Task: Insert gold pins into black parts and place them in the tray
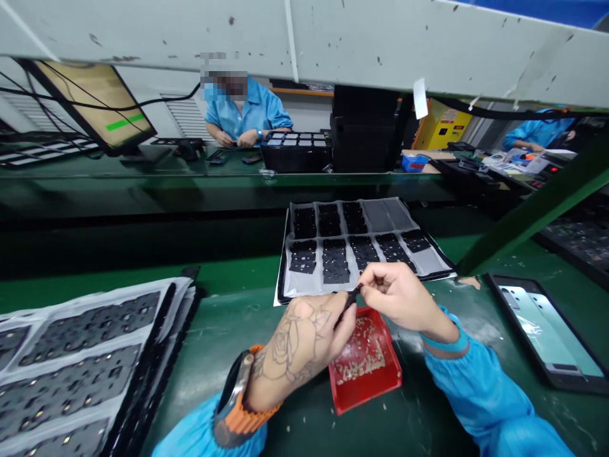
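Holding a thin, dark, narrow part [349, 300] between thumb and fingers, the left hand [304, 343] is closed about it, in front of the person and above the far end of an open red plastic bin [368, 400]; the right hand [399, 295] has its thumb and forefinger nipped together at the part's upper end, though what lies between those tips is too small to tell; small pale bits lie in the bin, and a few more are on the glossy green tabletop [228, 355] near it; just beyond the hands lies a black-edged, white-lined compartment tray [302, 282], with flat black perforated plates in most compartments; to the left is a stack of similar black-edged trays [137, 374]; to the right, a black rectangular tray [566, 379] bears a pale teal glossy panel [547, 327]; farther off, a co-worker in blue [261, 101] sits across the benches.
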The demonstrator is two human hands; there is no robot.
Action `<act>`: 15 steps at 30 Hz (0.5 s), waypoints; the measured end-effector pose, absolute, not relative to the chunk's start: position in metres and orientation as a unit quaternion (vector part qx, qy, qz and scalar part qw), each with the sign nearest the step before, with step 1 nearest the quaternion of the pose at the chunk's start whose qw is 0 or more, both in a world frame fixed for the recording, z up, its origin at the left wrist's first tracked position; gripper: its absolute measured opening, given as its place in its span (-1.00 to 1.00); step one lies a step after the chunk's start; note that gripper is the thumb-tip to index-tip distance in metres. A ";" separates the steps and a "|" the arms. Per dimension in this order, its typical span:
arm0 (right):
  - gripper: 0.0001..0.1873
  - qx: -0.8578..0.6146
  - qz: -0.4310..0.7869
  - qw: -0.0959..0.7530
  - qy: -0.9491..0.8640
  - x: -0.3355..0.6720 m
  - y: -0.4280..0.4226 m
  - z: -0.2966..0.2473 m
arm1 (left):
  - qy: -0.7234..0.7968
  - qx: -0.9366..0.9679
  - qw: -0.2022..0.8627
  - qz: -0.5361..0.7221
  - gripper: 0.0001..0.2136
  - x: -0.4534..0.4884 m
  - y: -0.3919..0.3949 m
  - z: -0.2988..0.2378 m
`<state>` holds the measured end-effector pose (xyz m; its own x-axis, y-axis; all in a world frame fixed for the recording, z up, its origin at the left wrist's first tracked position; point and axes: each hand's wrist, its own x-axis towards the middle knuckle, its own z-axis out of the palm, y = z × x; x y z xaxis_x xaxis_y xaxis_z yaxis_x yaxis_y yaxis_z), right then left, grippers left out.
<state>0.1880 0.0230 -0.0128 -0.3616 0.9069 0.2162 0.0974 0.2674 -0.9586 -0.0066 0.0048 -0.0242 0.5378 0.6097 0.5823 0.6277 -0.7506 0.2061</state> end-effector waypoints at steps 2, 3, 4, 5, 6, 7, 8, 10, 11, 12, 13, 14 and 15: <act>-0.86 -0.373 0.468 0.421 -0.682 0.188 0.024 -0.013 | -0.351 -0.887 -0.002 -0.301 -0.75 -0.008 0.004 -0.025; -0.87 -0.374 0.462 0.418 -0.687 0.188 0.024 -0.013 | -0.350 -0.889 -0.019 -0.295 -0.75 -0.009 0.003 -0.024; -0.86 -0.376 0.456 0.417 -0.691 0.188 0.024 -0.013 | -0.349 -0.889 -0.031 -0.295 -0.75 -0.009 0.003 -0.023; -0.86 -0.378 0.451 0.415 -0.694 0.188 0.024 -0.013 | -0.346 -0.888 -0.038 -0.299 -0.75 -0.009 0.002 -0.022; -0.86 -0.378 0.448 0.415 -0.696 0.188 0.024 -0.013 | -0.343 -0.888 -0.042 -0.304 -0.74 -0.009 0.002 -0.021; -0.86 -0.376 0.448 0.415 -0.697 0.188 0.023 -0.013 | -0.340 -0.888 -0.044 -0.308 -0.75 -0.009 0.002 -0.020; -0.87 -0.374 0.452 0.416 -0.695 0.188 0.024 -0.013 | -0.338 -0.887 -0.044 -0.310 -0.75 -0.009 0.002 -0.019; -0.88 -0.369 0.466 0.417 -0.688 0.188 0.024 -0.013 | -0.338 -0.887 -0.049 -0.310 -0.76 -0.009 0.003 -0.017; -0.89 -0.366 0.475 0.417 -0.684 0.189 0.024 -0.013 | -0.335 -0.888 -0.054 -0.310 -0.76 -0.009 0.003 -0.016; -0.90 -0.362 0.483 0.416 -0.680 0.189 0.024 -0.012 | -0.331 -0.888 -0.060 -0.312 -0.76 -0.008 0.004 -0.016; -0.90 -0.360 0.490 0.415 -0.677 0.190 0.025 -0.012 | -0.328 -0.888 -0.065 -0.314 -0.77 -0.008 0.004 -0.015; -0.90 -0.358 0.495 0.414 -0.675 0.190 0.025 -0.011 | -0.324 -0.889 -0.070 -0.317 -0.77 -0.008 0.005 -0.014; -0.90 -0.358 0.497 0.412 -0.674 0.191 0.024 -0.011 | -0.321 -0.889 -0.072 -0.319 -0.77 -0.008 0.005 -0.014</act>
<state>0.1906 0.0244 -0.0110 -0.4031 0.8929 0.2006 0.0736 0.2501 -0.9654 -0.0076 0.0049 -0.0140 0.5904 0.6167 0.5207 0.5243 -0.7835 0.3334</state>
